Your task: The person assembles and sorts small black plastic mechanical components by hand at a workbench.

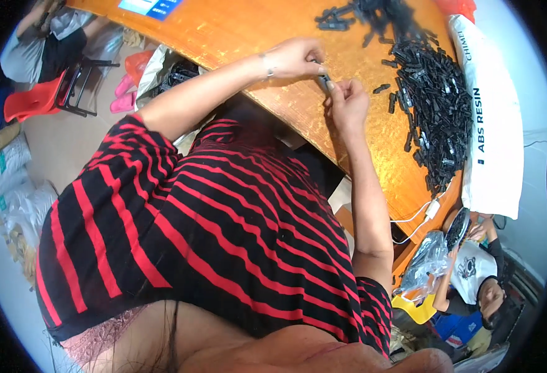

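Note:
Over the near edge of the orange wooden table [236, 37], my left hand [295, 57] pinches one end of a small black plastic part [325, 79]. My right hand [350, 105] has its thumb and fingers closed on the other end, so the part slants between both hands. Its finer shape is too small to make out. To the right of my right hand lies a large heap of similar black plastic parts [438, 105], with a few loose ones [382, 88] at its left side.
A white printed sack [497, 130] borders the heap on the right. A white cable [432, 208] hangs by the table's corner. Another person [472, 267] sits at lower right. At upper left are a second person [24, 59], a red chair [34, 102] and pink slippers [123, 93].

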